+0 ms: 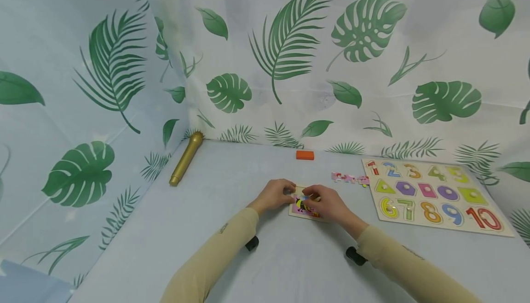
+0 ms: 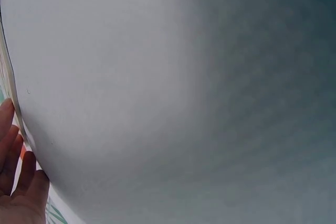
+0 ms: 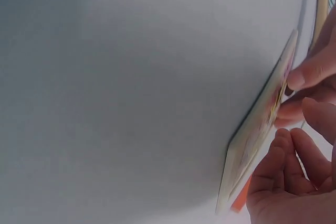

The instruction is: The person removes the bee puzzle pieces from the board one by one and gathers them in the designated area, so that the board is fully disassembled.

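Between the hands, a small wooden puzzle board (image 1: 306,215) with a colourful bee picture (image 1: 301,205) lies on the table. My left hand (image 1: 274,195) holds the board's left edge between thumb and fingers; fingers (image 2: 8,145) also show beside the rim in the left wrist view. Over the picture's right side is my right hand (image 1: 329,204), thumb and fingertips bent toward each other. In the right wrist view, a gap shows between the right thumb and fingers, with nothing visible held. The right hand covers part of the picture.
Pink puzzle pieces (image 1: 349,178) lie behind the right hand, beside a large wooden number-and-shape board (image 1: 447,191). An orange block (image 1: 305,155) sits near the back. A golden microphone (image 1: 187,158) lies at the back left. Leaf-patterned curtains (image 1: 290,109) bound the table.
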Demonstrator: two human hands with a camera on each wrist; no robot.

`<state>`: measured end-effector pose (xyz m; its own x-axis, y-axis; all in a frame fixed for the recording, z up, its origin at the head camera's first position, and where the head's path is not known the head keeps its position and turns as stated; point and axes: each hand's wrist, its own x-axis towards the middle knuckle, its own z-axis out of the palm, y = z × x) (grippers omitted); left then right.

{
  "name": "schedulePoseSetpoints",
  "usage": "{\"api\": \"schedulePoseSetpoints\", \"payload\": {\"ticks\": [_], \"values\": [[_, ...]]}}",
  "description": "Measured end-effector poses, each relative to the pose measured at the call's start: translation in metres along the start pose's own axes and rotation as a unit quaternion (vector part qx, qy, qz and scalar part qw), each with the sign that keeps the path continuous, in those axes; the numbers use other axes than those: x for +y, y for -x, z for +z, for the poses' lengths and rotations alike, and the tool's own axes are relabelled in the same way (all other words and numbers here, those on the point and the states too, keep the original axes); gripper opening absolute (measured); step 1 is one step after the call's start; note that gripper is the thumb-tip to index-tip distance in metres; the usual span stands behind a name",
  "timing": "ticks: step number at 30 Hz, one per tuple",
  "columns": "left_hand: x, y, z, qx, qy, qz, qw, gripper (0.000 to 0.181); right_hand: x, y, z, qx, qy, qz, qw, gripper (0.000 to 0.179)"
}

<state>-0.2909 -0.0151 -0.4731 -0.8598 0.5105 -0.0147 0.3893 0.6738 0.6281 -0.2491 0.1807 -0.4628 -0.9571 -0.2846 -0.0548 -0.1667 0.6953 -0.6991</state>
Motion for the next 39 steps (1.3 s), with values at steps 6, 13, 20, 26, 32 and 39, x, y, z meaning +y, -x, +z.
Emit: {"api": "schedulePoseSetpoints", "payload": {"ticks": [6,13,20,26,32,39], "values": [[0.000,0.001,-0.001,0.002,-0.002,0.006,1.0000,0.029,-0.002,-0.007,0.009,0.001,0.021,-0.006,0.9998,0.034],[0.000,0.001,-0.001,0.000,0.001,0.003,1.0000,0.029,-0.004,-0.012,0.011,0.004,0.017,0.014,0.9997,0.035],[0.000,0.001,-0.001,0.000,0.004,0.003,1.0000,0.029,-0.003,-0.011,0.010,-0.004,0.018,0.009,0.9998,0.034],[-0.001,0.000,-0.001,0.002,0.002,0.006,1.0000,0.030,-0.003,-0.012,0.011,-0.011,0.016,0.006,0.9998,0.033],[0.000,0.002,-0.002,-0.002,0.001,0.006,1.0000,0.031,-0.005,-0.013,0.012,-0.016,0.015,0.015,0.9996,0.034],[0.002,0.002,-0.004,-0.009,-0.002,0.002,1.0000,0.032,-0.005,-0.012,0.011,-0.015,0.011,0.008,0.9998,0.034]]}}
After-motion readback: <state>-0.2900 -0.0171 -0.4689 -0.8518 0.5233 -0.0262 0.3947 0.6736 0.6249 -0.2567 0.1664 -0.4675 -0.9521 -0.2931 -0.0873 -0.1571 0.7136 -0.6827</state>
